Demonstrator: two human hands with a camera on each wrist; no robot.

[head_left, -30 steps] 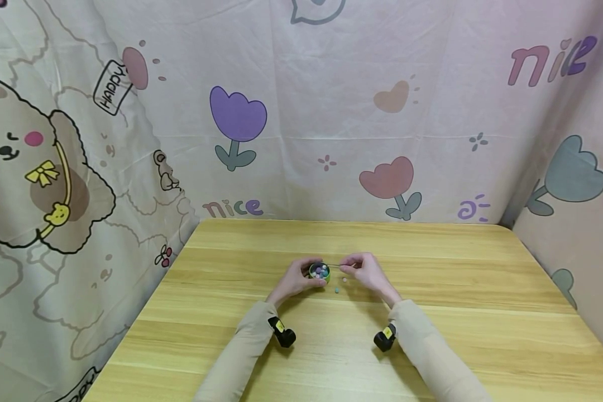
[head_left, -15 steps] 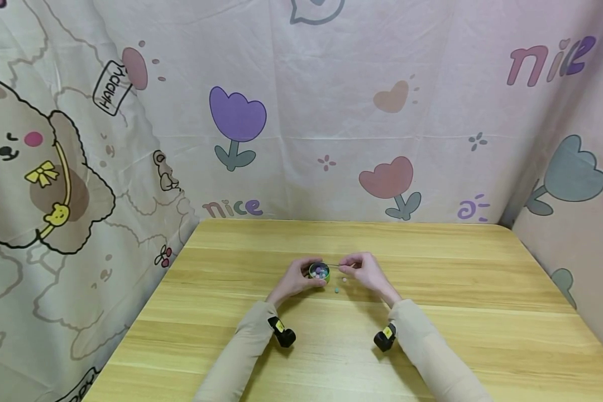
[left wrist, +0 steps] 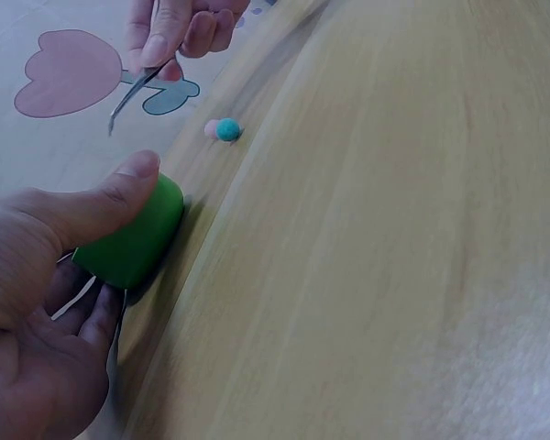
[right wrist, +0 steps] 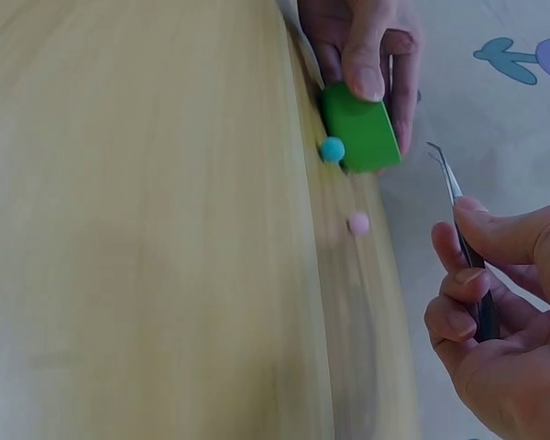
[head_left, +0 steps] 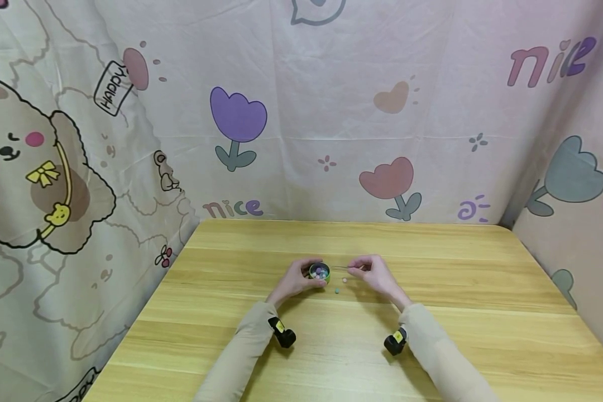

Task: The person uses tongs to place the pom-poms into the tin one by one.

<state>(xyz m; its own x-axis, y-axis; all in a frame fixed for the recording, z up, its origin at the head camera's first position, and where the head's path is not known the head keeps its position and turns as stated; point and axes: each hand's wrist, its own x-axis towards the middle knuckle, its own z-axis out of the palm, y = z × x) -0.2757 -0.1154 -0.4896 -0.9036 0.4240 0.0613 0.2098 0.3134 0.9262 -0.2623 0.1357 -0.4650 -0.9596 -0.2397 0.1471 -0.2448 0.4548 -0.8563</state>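
My left hand (head_left: 297, 277) grips a small green cup (left wrist: 139, 240) standing on the table, thumb on the near side and fingers behind. Small purple, white and bluish balls (head_left: 319, 272) lie inside it, visible from the head view. My right hand (head_left: 376, 274) pinches dark-handled tweezers (right wrist: 478, 284) between thumb and fingers, just right of the cup. Their bent metal tips look slightly apart in the right wrist view, with nothing between them. On the table near the cup rest a teal ball (right wrist: 332, 149) and a pale pink ball (right wrist: 358, 223).
The light wooden table (head_left: 301, 357) extends to both sides and toward the front. Behind it hangs a printed cloth (head_left: 311, 111), with another patterned side on the left. A black camera is strapped at each wrist.
My right hand has drawn the tweezers to the right, so their tips have left the cup's rim. The left hand and cup stay in place, as do the two loose balls.
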